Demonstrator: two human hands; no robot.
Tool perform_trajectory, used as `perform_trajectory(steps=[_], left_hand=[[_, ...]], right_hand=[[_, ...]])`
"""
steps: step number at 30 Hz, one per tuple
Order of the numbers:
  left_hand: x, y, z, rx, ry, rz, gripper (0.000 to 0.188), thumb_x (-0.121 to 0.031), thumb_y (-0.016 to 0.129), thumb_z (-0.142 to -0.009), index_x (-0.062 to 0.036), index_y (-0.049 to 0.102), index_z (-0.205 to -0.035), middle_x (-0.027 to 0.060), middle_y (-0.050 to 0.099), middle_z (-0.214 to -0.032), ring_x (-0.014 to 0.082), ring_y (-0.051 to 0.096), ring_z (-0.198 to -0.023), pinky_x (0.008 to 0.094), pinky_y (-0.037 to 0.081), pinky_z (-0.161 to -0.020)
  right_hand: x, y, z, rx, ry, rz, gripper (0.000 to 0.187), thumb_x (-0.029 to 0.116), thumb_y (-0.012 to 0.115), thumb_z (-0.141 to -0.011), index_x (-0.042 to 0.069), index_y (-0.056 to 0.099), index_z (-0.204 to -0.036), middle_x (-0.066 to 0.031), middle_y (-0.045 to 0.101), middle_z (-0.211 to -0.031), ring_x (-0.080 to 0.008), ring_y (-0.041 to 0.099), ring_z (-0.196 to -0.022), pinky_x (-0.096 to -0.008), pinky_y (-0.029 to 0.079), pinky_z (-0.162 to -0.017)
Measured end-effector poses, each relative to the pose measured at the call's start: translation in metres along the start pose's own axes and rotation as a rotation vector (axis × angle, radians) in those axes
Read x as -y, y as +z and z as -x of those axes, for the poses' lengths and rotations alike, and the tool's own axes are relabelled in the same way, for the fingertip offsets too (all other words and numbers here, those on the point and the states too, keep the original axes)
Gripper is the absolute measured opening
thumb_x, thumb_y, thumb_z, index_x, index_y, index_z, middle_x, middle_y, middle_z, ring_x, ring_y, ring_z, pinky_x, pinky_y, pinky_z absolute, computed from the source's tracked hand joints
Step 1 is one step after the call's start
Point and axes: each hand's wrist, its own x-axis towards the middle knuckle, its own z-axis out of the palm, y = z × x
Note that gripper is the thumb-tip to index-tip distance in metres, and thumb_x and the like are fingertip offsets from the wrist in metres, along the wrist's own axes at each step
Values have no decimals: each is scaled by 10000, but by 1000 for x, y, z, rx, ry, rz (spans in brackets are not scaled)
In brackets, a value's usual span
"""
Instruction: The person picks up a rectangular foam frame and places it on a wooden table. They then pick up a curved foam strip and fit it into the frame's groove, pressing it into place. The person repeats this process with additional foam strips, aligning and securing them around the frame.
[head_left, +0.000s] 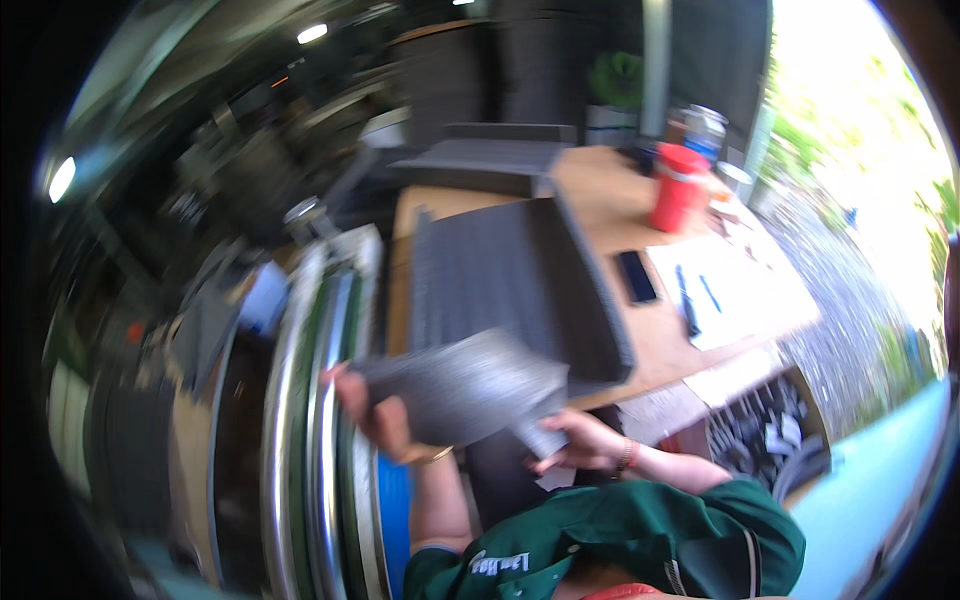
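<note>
In front of my body I hold a dark grey flat sheet (460, 388), blurred by motion, its material unclear. My left hand (382, 415) grips its left end, fingers wrapped around the edge, beside the long metal rollers (328, 400). Near the sheet's right corner my right hand (578, 440) pinches a small light grey strip (540, 432); whether this strip is part of the sheet or separate, I cannot tell. Just beyond lies a large grey tray-shaped piece (490, 270) with raised sides, resting on the wooden table.
The wooden table (590, 190) carries another grey tray-shaped piece (490, 157), a red container (680, 188), a phone (636, 277), and white paper (715, 280) with pens on it. A box of dark scraps (765, 430) stands at the lower right. Grey sheets (125, 430) are at the left.
</note>
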Motion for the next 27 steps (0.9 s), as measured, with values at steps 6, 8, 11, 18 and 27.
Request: perform_trajectory(steps=[6, 8, 11, 18, 27], left_hand=[[-17, -1, -25, -53, -380, 266, 459, -183, 392, -1081, 68, 337, -1462, 258, 433, -1507, 377, 436, -1404, 491, 407, -1161], [-34, -3, -25, 88, -472, 201, 477, -228, 394, -1082, 38, 329, -1472, 228, 465, -1486, 346, 535, -1324, 481, 454, -1127], [-51, -9, -19, 254, -707, 381, 567, -290, 382, -1082, -12, 212, -1546, 229, 391, -1535, 365, 556, -1294, 494, 504, -1077], [-57, -6, 3, 289, -712, 417, 543, -272, 489, -1056, 44, 361, -1480, 220, 517, -1429, 320, 622, -1212, 433, 544, -1005], [13, -41, 20, 558, -753, 233, 438, 39, 802, -751, -13, 669, -1166, 126, 668, -1145, 271, 655, -1101, 403, 545, -945]], right_hand=[[-5, 14, -18, 281, 15, -12, 571, 206, 599, -986, 89, 306, -1460, -158, 634, -1132, -292, 733, -906, -358, 671, -724], [-2, 13, -17, 248, -3, 12, 547, 196, 592, -987, 81, 314, -1443, -162, 634, -1132, -293, 736, -884, -360, 673, -708], [5, 12, -20, 219, -51, -21, 513, 188, 588, -986, 74, 328, -1414, -170, 637, -1134, -299, 738, -865, -364, 674, -689], [46, 4, -12, 81, -439, 76, 379, 140, 560, -999, 82, 431, -1350, -118, 593, -1250, -267, 690, -1016, -419, 651, -778], [123, -28, 58, -758, -1153, 1489, 443, 17, 810, -787, 27, 587, -1170, -100, 666, -959, -224, 703, -863, -317, 566, -735]])
